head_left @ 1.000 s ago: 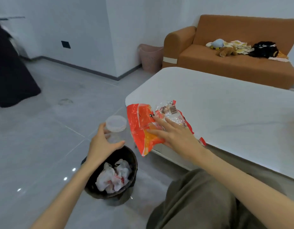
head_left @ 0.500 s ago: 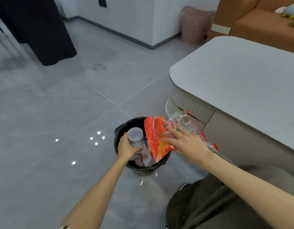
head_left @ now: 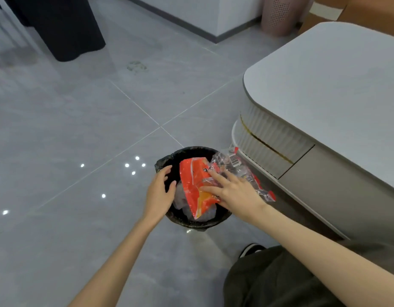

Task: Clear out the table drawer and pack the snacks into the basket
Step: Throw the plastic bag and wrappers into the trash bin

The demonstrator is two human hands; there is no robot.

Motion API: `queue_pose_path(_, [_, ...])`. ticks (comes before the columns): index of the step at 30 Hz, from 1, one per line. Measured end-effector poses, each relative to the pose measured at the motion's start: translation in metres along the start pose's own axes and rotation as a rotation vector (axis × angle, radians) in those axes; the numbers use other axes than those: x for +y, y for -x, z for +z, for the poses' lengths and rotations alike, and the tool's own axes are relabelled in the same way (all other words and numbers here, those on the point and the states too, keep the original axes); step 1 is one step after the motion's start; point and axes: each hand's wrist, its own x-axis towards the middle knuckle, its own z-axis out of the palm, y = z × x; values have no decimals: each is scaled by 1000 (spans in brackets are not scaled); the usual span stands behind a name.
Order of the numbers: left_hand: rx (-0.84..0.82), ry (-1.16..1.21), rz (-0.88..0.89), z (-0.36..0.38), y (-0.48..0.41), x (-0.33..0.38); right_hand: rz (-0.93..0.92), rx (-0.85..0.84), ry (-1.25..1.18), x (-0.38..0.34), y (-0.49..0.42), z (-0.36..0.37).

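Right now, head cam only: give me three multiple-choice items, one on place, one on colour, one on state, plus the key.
1. Where is the orange wrapper?
A. On the table top
B. Over the bin, held by the right hand
C. Flat on the floor tiles

2. What colour is the bin?
A. Pink
B. White
C. Black

3. How is the left hand?
A. Open, holding nothing
B. Gripping a jar
C. Pressed flat on the table

Key:
1. B: the right hand pinches the wrapper above the bin's mouth.
2. C: its rim and liner show black.
3. A: its fingers are relaxed and empty by the bin's left rim.
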Motion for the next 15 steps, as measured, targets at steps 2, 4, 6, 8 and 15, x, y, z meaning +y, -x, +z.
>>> queue_pose_path(2, [33, -26, 73, -8, 4, 6, -16, -12, -26, -12, -19, 14])
queue_pose_path(4, [24, -94, 138, -10, 5, 9, -6, -93, -77, -20, -35, 31])
queue_pose_path(6, [-21, -171, 170, -9, 6, 11, 4, -190, -131, -21, -42, 46])
queue_pose_path(8, [-84, -246, 160, -6, 5, 10, -2, -233, -171, -18, -43, 54])
queue_pose_path(15, [-227, -379, 71, 20, -6, 24, -44, -117, -190, 25, -15, 33])
